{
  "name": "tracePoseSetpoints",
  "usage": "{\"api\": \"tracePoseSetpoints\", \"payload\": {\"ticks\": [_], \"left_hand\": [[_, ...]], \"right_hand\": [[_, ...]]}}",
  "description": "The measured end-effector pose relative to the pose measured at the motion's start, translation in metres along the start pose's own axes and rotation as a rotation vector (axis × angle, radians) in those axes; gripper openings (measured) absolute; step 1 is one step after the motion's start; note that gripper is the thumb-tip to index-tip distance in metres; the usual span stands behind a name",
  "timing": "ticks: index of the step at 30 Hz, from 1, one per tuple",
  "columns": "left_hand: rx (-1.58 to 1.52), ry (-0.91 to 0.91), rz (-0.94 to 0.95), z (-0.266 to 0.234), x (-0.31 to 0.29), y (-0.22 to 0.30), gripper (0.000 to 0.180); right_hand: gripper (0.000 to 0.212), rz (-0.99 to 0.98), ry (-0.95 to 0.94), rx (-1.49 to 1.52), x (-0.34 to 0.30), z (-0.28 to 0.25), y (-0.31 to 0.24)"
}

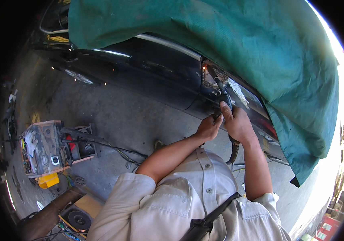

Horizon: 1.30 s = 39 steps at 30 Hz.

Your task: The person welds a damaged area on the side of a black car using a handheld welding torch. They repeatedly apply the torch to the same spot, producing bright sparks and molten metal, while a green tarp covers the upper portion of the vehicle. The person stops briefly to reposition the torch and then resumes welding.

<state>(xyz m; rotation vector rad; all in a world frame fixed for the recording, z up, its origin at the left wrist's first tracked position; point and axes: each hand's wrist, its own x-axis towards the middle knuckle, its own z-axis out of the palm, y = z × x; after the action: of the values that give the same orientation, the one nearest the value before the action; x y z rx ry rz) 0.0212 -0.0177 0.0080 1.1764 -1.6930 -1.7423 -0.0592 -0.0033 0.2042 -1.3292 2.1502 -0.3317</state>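
My right hand (238, 125) is wrapped round the handle of a black welding torch (224, 97), thumb along its top. My left hand (209, 129) is closed against the lower part of the handle, just beside the right; its fingertips are partly hidden. The torch's curved neck reaches up into an opened, bare-metal section (211, 79) of a dark car body (160, 66). A small orange glow shows near the tip. From below my right hand a ribbed cable (234, 152) hangs down.
A green tarp (236, 44) drapes over the car above the work spot. At left, a wheeled machine (45, 148) carries gloves and a yellow bin (48, 180); cables (117, 148) run from it over the concrete floor. A box with a black spool (79, 220) stands lower left.
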Motion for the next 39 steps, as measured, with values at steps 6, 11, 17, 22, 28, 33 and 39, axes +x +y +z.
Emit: {"api": "tracePoseSetpoints", "payload": {"ticks": [6,11,17,22,28,33,39], "left_hand": [[0.004,-0.023,-0.011,-0.001,0.001,-0.002,0.059],[0.018,-0.003,0.000,0.001,0.002,-0.005,0.061],[0.008,-0.009,0.024,0.001,0.001,-0.005,0.059],[0.028,-0.043,-0.015,-0.004,-0.002,0.001,0.059],[0.016,-0.010,0.018,-0.003,-0.001,-0.001,0.060],[0.002,-0.005,-0.005,-0.002,-0.002,0.002,0.061],[0.028,-0.013,-0.009,-0.004,-0.002,0.004,0.063]], "right_hand": [[0.068,-0.021,-0.008,-0.009,0.000,0.000,-0.003],[0.067,-0.029,-0.007,-0.019,0.000,0.000,-0.006],[0.067,-0.046,-0.003,-0.032,0.002,0.002,-0.006],[0.068,-0.045,-0.027,-0.030,0.002,0.001,-0.007],[0.068,-0.035,-0.014,-0.035,0.002,0.001,-0.007],[0.072,-0.044,0.036,-0.007,0.001,0.001,0.000],[0.076,-0.057,0.031,0.006,0.003,0.002,0.001]]}}
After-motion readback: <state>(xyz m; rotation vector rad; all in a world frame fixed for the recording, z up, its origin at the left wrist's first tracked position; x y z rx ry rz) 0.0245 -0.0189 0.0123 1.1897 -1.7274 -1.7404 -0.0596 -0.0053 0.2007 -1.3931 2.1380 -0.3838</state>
